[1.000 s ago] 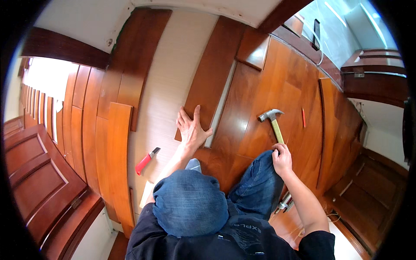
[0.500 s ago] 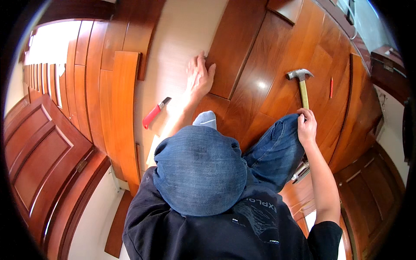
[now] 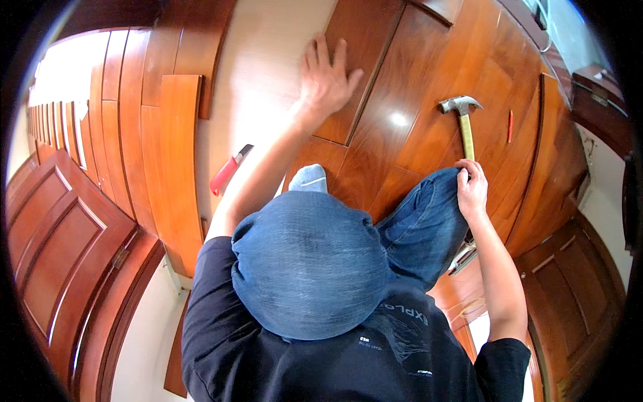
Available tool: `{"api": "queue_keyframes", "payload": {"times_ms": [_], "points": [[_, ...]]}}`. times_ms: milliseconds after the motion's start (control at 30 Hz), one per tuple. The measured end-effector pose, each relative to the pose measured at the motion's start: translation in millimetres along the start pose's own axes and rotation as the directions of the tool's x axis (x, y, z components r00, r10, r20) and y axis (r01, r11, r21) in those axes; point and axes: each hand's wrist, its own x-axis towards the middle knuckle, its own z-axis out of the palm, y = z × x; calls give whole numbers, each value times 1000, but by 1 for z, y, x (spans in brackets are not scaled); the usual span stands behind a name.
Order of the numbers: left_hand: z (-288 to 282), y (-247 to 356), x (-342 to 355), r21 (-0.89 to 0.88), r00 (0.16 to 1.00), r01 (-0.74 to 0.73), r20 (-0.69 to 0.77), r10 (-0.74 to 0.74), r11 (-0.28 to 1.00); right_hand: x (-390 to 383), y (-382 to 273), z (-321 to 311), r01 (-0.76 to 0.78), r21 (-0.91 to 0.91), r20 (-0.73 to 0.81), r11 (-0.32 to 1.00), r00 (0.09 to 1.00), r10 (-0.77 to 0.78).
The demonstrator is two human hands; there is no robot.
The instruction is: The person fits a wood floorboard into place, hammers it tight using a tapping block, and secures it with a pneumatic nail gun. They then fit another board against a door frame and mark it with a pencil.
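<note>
My left hand (image 3: 328, 80) reaches forward with spread fingers onto the left edge of a dark reddish floor plank (image 3: 358, 37), beside a pale underlay strip (image 3: 261, 60). My right hand (image 3: 471, 187) is closed round the end of the yellowish handle of a claw hammer (image 3: 459, 104), beside my bent right knee. A red utility knife (image 3: 225, 175) lies left of my left forearm on the pale strip. A thin red pencil (image 3: 510, 126) lies right of the hammer on the laid boards.
A loose orange plank (image 3: 181, 147) lies at left, another raised plank (image 3: 546, 127) at right. A small board piece (image 3: 439, 10) sits at the top. Panelled wooden doors (image 3: 63, 254) (image 3: 562, 288) stand either side. Some tools (image 3: 462, 260) lie behind my right leg.
The view has shifted. The dark plank has moved right, closing the pale gap along its right side. My left hand has slid forward along it. My right hand stays on the hammer.
</note>
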Motion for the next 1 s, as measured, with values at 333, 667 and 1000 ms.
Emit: {"api": "queue_keyframes", "payload": {"times_ms": [333,667,1000], "points": [[1,10,-29,85,988,-112,112,102,990,-1,-1,2,11,-22,-17,1000,1000,-12],[-5,2,-28,55,978,-160,145,150,986,-16,-3,-7,2,34,-75,999,997,0],[-3,33,-41,125,970,41,234,-69,991,-16,-3,-9,-20,116,-94,993,995,31]]}}
